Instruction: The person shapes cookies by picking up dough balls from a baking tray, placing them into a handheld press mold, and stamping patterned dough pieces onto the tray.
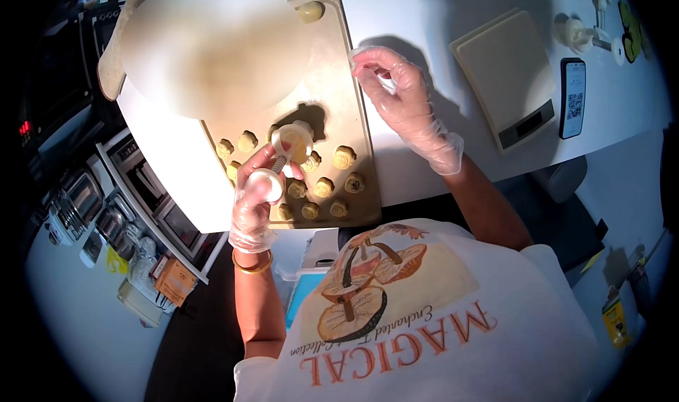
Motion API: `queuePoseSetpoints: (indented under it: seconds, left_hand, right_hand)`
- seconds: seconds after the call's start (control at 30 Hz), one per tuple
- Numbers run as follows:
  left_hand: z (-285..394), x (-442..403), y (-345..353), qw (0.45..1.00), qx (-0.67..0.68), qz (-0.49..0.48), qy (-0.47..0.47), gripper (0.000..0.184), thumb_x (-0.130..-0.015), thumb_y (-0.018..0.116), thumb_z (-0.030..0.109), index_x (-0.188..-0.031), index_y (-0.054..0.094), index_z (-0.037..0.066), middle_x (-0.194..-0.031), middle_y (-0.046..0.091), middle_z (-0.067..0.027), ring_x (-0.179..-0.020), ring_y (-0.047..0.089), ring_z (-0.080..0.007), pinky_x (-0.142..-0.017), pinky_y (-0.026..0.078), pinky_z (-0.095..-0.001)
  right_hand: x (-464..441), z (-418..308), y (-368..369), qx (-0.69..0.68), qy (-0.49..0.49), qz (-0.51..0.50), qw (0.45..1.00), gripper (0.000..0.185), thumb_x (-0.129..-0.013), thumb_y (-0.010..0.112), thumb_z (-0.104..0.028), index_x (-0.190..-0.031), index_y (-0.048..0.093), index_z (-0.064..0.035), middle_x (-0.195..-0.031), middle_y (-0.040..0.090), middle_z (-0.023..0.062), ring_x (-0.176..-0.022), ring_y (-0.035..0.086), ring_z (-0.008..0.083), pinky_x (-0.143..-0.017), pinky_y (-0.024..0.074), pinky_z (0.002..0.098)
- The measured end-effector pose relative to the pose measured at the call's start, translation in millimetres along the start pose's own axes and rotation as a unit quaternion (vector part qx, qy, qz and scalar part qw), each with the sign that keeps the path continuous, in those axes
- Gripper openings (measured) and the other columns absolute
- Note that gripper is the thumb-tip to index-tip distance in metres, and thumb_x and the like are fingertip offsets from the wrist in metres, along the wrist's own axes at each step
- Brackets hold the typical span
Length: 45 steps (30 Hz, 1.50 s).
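Note:
My left hand [256,207], in a clear plastic glove, is closed around a white plunger-type dough press [267,185] with a spring on its shaft. The press is held over a metal baking tray [369,190], its round head tilted up and away, with yellowish dough inside. Several small patterned dough pieces [344,157] lie on the tray around and below it. A plain dough ball [310,11] rests near the tray's far edge. My right hand [407,98], also gloved, hovers just right of the tray with fingers loosely bent, thumb apart, and nothing visible in it.
A large blurred patch hides the tray's far left. Right of my right hand is a flat kitchen scale [506,76], with a phone [573,98] beside it. Another white press [580,35] lies at the far right. A shelf with pans and a cardboard box [175,282] stands lower left.

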<state>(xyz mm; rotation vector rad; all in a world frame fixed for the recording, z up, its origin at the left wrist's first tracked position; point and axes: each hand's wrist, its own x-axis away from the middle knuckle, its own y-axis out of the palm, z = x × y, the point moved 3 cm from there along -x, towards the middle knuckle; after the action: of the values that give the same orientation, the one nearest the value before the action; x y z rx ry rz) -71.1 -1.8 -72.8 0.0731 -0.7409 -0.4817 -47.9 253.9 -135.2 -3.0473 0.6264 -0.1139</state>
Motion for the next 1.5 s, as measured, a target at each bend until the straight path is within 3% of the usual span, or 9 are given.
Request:
queuePoseSetpoints:
  seconds: [0.23,0.3,0.87,0.93,1.03,1.17,1.23,1.37,1.5]
  left_hand:
    - [4,-2,5,1.0,-0.02,0.005,0.005,0.071,-0.07,0.067,0.042,-0.121,0.058,-0.006,-0.085,0.065,-0.02,-0.049,0.042,-0.0046,-0.045,0.03,-0.0161]
    - [3,-2,3,1.0,-0.019,0.012,0.009,0.067,-0.071,0.066,0.039,-0.121,0.059,-0.005,-0.086,0.066,-0.0202,-0.049,0.042,-0.0046,-0.045,0.03,-0.0159]
    - [6,6,5,0.997,-0.021,0.055,0.057,0.044,-0.081,0.071,0.031,-0.112,0.065,0.0,-0.07,0.067,-0.0149,-0.041,0.034,-0.0028,-0.041,0.024,-0.0164]
    - [7,10,-1,0.999,-0.039,0.026,0.022,0.044,-0.079,0.072,0.03,-0.113,0.065,0.002,-0.082,0.069,-0.0173,-0.048,0.049,-0.0087,-0.046,0.036,-0.019]
    - [18,23,-7,0.992,0.042,-0.029,0.114,0.049,-0.074,0.071,0.026,-0.12,0.063,0.009,-0.113,0.063,-0.0198,-0.08,0.065,-0.0326,-0.07,0.054,-0.0417]
    - [41,49,-24,0.982,0.034,-0.044,0.179,0.095,-0.067,0.073,0.06,-0.13,0.05,-0.007,-0.11,0.061,-0.0241,-0.048,0.052,-0.0108,-0.061,0.057,-0.0351]
    - [50,61,-23,0.982,0.018,-0.021,0.185,0.102,-0.067,0.07,0.068,-0.13,0.048,-0.008,-0.113,0.06,-0.0199,-0.048,0.05,-0.0088,-0.061,0.057,-0.0339]
    - [48,72,-29,0.975,0.011,0.001,0.22,0.103,-0.068,0.064,0.074,-0.13,0.049,-0.008,-0.116,0.057,-0.0159,-0.047,0.045,-0.0075,-0.057,0.055,-0.0318]
    - [45,80,-26,0.966,0.006,0.044,0.254,0.103,-0.07,0.06,0.076,-0.13,0.049,-0.008,-0.116,0.057,-0.0157,-0.047,0.043,-0.007,-0.055,0.054,-0.0311]
  right_hand:
    - [1,5,-4,-0.007,0.03,-0.018,0.999,0.014,-0.089,0.06,-0.003,-0.103,0.063,-0.0009,-0.095,0.067,0.0055,-0.09,0.064,0.0121,-0.085,0.0485,0.0265]
    - [0,8,-3,-0.021,0.004,0.006,1.0,0.015,-0.085,0.061,-0.001,-0.1,0.062,-0.0022,-0.086,0.067,0.0066,-0.078,0.062,0.0122,-0.074,0.0501,0.0262]
    - [6,8,-4,-0.021,0.002,0.006,1.0,0.015,-0.084,0.061,-0.001,-0.099,0.062,-0.0014,-0.084,0.066,0.0066,-0.076,0.06,0.0128,-0.074,0.0496,0.0265]
    - [7,6,-5,-0.019,0.002,0.005,1.0,0.015,-0.084,0.061,-0.001,-0.099,0.062,-0.0015,-0.084,0.066,0.0064,-0.075,0.06,0.0128,-0.074,0.0495,0.0263]
    - [7,1,-6,0.0,0.04,-0.029,0.999,0.014,-0.09,0.057,0.0,-0.103,0.062,-0.0006,-0.095,0.066,0.0054,-0.091,0.063,0.0114,-0.086,0.0496,0.0273]
    - [-6,-9,-4,0.098,-0.038,-0.017,0.994,0.021,-0.083,0.064,-0.002,-0.104,0.063,-0.0036,-0.094,0.067,0.0059,-0.089,0.065,0.0167,-0.085,0.0501,0.0286]
    - [-20,-14,0,0.262,-0.166,0.007,0.951,0.033,-0.076,0.068,-0.014,-0.108,0.061,-0.0131,-0.098,0.065,0.0054,-0.091,0.061,0.0255,-0.087,0.0483,0.0467]
    - [-59,-14,24,0.402,-0.256,-0.05,0.878,0.044,-0.072,0.066,-0.012,-0.116,0.06,-0.0129,-0.12,0.054,0.0037,-0.114,0.046,0.0253,-0.088,0.0458,0.0417]
    - [-81,-6,39,0.451,-0.284,-0.076,0.843,0.042,-0.074,0.063,-0.01,-0.115,0.061,-0.0117,-0.109,0.057,0.0037,-0.105,0.049,0.0242,-0.083,0.0458,0.0418]
